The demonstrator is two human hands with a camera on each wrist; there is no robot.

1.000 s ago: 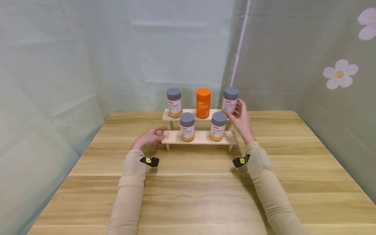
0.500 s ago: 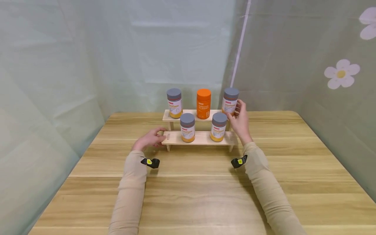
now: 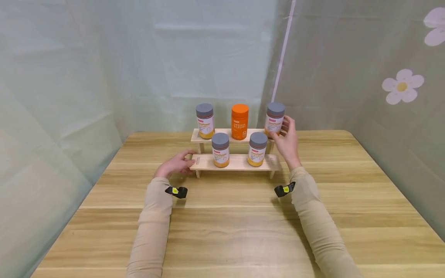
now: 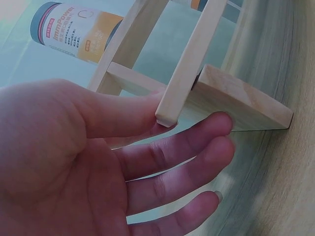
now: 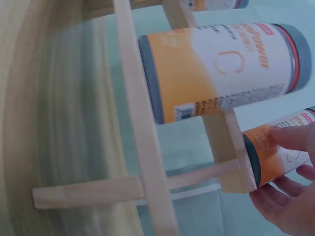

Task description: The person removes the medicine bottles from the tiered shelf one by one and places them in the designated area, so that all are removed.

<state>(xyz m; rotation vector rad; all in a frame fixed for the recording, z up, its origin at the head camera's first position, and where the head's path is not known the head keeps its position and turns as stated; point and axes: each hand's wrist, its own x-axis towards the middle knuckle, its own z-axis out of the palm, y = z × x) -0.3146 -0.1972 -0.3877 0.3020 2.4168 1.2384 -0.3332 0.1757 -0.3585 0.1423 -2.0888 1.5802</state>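
Overhead, the right hand grips the right jar on the rack's upper step at frame centre, while the left hand rests relaxed against the lower step's left end. Left wrist: straight fingers touch a rack leg mid-frame. Right wrist: fingertips curl round the jar at lower right.

Grey-lidded white-and-orange jars, all-orange bottle, pale wooden rack, beige sleeves.
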